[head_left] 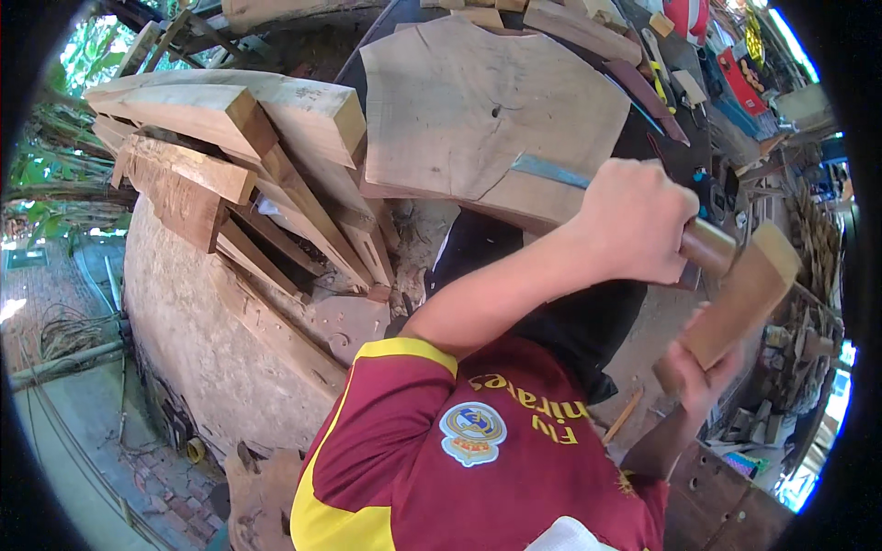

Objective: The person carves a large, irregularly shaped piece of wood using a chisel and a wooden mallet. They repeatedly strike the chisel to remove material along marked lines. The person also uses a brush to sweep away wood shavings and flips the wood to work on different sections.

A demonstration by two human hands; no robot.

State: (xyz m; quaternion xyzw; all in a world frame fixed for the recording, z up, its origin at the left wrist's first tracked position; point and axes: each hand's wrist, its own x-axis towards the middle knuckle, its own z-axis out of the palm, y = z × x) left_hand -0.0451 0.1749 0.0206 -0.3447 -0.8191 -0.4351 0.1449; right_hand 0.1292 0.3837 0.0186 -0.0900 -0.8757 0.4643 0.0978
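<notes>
My left hand (629,220) is closed around a chisel (551,171), its flat metal blade pointing left over a wooden slab (450,101). The blade's tip lies by a thin crack near the slab's front edge, and whether it touches the wood I cannot tell. Out of the right side of my fist sticks the chisel's wooden handle. My right hand (703,372) grips a wooden mallet (746,292), whose upper end is right beside the butt of the chisel handle. A small dark knot marks the middle of the slab.
Thick wooden beams (303,101) lean in a stack at the left. Beyond the slab's right side, a dark tabletop (675,138) carries hand tools and a yellow-and-black knife (660,83). A red container (740,81) stands farther right. A wood strip (623,413) lies below.
</notes>
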